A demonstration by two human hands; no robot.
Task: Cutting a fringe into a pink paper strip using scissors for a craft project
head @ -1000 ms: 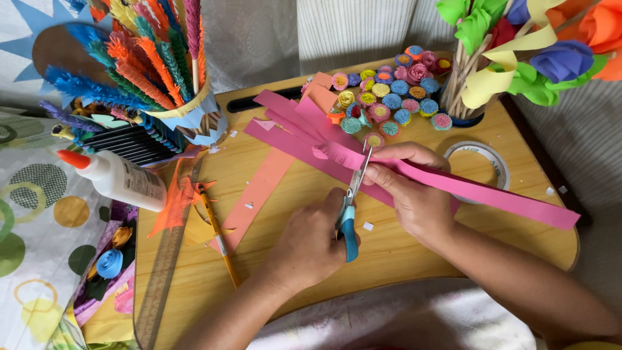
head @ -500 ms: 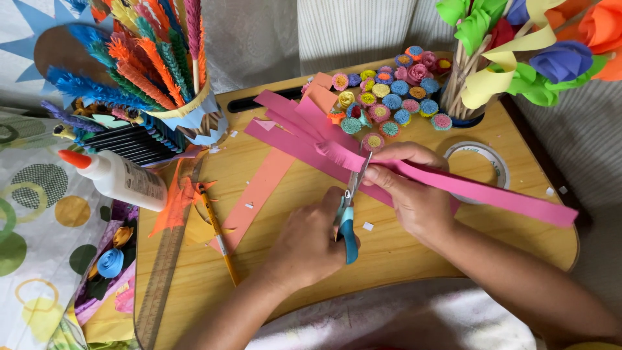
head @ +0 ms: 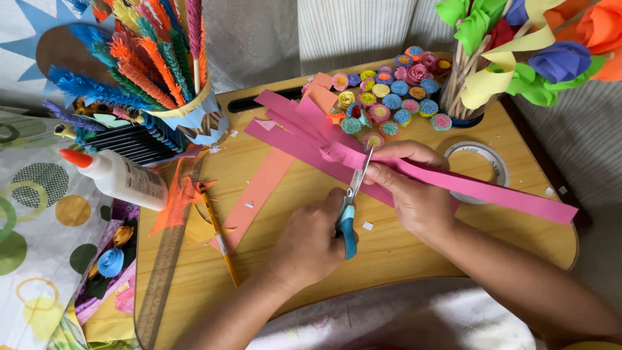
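Note:
My left hand (head: 310,241) grips blue-handled scissors (head: 350,207), blades pointing up and away at the edge of a long pink paper strip (head: 492,191). My right hand (head: 414,188) pinches that strip just right of the blades and holds it over the wooden lap table (head: 291,285). The strip's left end (head: 340,154) is cut into a fine fringe. More pink strips (head: 291,123) lie fanned out under it, and a paler strip (head: 259,194) lies flat to the left.
Several small rolled paper flowers (head: 389,97) lie at the table's back. A cup of paper flowers on sticks (head: 479,78) stands back right, a tape roll (head: 479,165) beside it. Left: cup of fringed paper stems (head: 188,110), glue bottle (head: 123,178), pencil (head: 217,233), ruler (head: 162,272).
Hardly anything differs: both hands stay where they were, with the scissors still at the fringed end of the pink strip.

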